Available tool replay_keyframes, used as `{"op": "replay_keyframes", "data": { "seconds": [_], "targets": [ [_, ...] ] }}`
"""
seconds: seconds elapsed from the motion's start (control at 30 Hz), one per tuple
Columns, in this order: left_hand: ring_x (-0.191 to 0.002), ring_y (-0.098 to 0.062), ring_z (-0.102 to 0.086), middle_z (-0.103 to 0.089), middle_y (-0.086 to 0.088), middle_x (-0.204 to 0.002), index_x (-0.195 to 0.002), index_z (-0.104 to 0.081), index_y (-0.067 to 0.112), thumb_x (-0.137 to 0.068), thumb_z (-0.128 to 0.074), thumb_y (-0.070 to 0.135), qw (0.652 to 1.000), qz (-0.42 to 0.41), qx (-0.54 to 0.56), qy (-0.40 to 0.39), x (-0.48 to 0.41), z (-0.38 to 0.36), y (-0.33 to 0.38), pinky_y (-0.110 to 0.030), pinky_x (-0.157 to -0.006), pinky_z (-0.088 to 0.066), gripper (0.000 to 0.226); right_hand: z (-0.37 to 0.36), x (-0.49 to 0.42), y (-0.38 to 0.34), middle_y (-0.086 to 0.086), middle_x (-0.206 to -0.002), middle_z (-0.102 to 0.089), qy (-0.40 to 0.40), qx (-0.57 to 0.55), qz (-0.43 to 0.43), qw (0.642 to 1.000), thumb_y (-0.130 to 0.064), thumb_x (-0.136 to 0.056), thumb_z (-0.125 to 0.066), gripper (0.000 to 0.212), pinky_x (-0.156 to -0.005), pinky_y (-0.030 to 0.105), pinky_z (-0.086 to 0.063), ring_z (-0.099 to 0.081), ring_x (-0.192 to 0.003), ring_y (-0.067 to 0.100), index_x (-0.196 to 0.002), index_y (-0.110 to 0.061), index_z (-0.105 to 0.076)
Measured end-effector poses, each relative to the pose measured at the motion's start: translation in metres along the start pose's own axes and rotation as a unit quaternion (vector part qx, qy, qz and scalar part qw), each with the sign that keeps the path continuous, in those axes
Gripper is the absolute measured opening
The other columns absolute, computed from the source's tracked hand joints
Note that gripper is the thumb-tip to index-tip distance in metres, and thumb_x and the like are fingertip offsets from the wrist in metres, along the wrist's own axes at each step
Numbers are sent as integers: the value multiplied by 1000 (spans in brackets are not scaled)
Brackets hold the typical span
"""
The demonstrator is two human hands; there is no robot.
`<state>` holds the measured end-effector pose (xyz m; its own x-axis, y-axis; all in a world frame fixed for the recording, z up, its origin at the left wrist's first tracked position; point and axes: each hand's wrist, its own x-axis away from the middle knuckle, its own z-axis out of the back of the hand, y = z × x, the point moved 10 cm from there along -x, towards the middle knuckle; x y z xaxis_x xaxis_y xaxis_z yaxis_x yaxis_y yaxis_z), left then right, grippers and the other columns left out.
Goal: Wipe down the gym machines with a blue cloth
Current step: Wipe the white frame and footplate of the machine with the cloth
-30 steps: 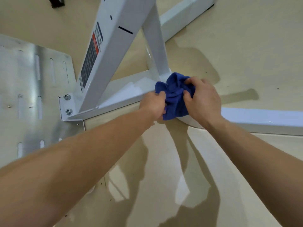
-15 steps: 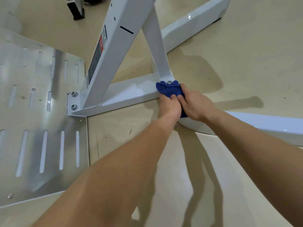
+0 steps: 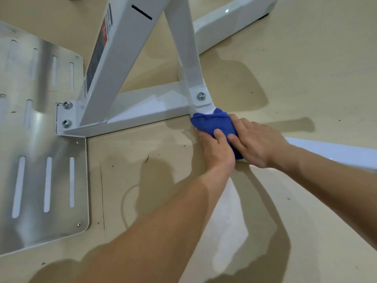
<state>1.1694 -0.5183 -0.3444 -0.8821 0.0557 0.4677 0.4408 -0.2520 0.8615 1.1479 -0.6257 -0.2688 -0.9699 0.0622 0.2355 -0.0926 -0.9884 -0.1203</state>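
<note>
Down at the foot of the white frame (image 3: 146, 111), where the floor rails meet just below the bolt (image 3: 201, 96) of the thin brace (image 3: 187, 48), I have the cloth (image 3: 212, 124) bunched into a wad and pushed against the joint. Both my hands are on it. My left hand (image 3: 217, 150) pinches its near edge, thumb on top and the other fingers curled under, out of sight. My right hand (image 3: 257, 144) lies over the far side, fingers bent across the wad and thumb pressed in beside my left thumb. The cloth is clasped between the two and touches the metal at the corner.

I judge I am partway through this one machine's base, working the corner. The paint gleams all over, so I cannot tell which parts have had the cloth and which have not. As I read it, plenty is left: the rail (image 3: 336, 152) running off under my right forearm, the long one toward the plate (image 3: 40, 139), the brace, the wide upright (image 3: 126, 48) with its label (image 3: 100, 52), and perhaps the plate too. Any other machines are out of view. Dark specks lie on the floor (image 3: 306, 58), but that is not my job.
</note>
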Motion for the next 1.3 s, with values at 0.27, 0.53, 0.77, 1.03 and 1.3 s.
{"op": "replay_keyframes", "data": {
  "seconds": [0.27,0.53,0.77,1.03,1.3],
  "targets": [
    [-116,-23,-56,-59,-4,-129,-146,-38,24,-104,-28,37,996,-8,47,-71,-60,21,30,-39,-106,-41,45,10,-58,-26,15,-124,-61,55,-5,-39,998,-47,-103,-23,56,-81,45,-46,-61,-102,37,-143,-9,-28],
    [-126,-30,-50,-47,-9,-146,-153,-21,18,-102,-32,40,999,36,3,-15,9,-3,-4,-42,-108,-36,56,1,10,4,8,-133,-56,46,143,35,988,-60,-100,-15,73,-94,44,-42,-57,-116,29,-150,-8,-23],
    [-150,-22,-12,4,-7,-165,-157,-9,11,-102,-38,23,935,-218,-280,-21,52,-3,38,-33,-115,-28,63,-18,66,31,30,-151,-35,133,130,-90,978,-44,-100,-30,69,-110,55,-30,-38,-135,46,-150,4,-27],
    [-151,-24,-16,-22,-11,-162,-154,-23,5,-100,-30,38,655,-526,-537,-72,26,-3,60,-42,-122,-17,64,4,66,-16,24,-153,-35,302,89,-27,949,-31,-90,-58,72,-116,55,-27,-32,-140,41,-149,1,-33],
    [-143,-29,-34,-37,-15,-154,-147,-37,2,-87,-57,31,631,-597,-492,-55,28,21,84,-43,-114,-35,69,-3,4,-24,20,-132,-55,227,149,23,962,-50,-92,-49,80,-106,48,-38,-58,-111,36,-147,5,-33]
  ]
}}
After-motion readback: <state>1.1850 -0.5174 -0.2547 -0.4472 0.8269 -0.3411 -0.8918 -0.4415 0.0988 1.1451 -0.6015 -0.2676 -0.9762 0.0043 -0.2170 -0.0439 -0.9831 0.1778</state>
